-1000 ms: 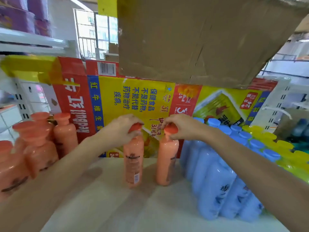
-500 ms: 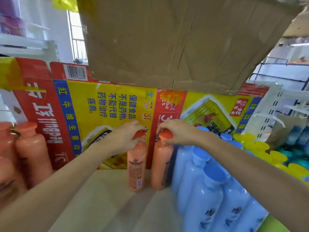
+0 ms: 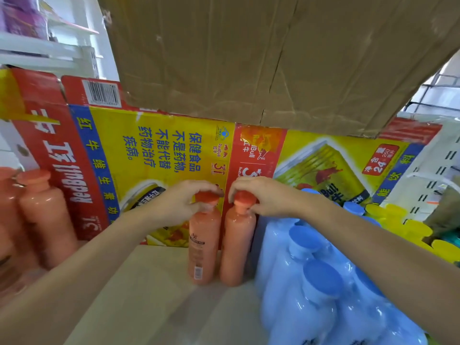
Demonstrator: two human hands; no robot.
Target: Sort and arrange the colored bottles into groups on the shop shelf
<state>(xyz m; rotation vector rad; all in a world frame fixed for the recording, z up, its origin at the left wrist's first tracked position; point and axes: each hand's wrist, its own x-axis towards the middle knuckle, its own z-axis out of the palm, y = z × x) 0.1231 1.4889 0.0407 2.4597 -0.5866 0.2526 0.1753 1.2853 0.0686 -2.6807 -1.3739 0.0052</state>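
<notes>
Two orange bottles stand upright side by side at the back of the shelf (image 3: 139, 295), against a flattened carton. My left hand (image 3: 185, 204) grips the cap of the left orange bottle (image 3: 202, 247), whose label faces me. My right hand (image 3: 261, 196) grips the cap of the right orange bottle (image 3: 236, 250). Right beside that bottle stands a group of blue bottles (image 3: 316, 290) with blue caps. Behind them are yellow-capped bottles (image 3: 408, 227). More orange bottles (image 3: 44, 217) stand at the far left.
A red and yellow printed carton (image 3: 161, 150) forms the back wall. A brown cardboard sheet (image 3: 261, 58) hangs overhead. White shelf uprights (image 3: 433, 170) stand at the right. Purple items (image 3: 22, 21) sit on a higher shelf at the upper left.
Both hands have carried the two orange bottles back and to the right, up against the carton and the blue group. The view has shifted closer.
</notes>
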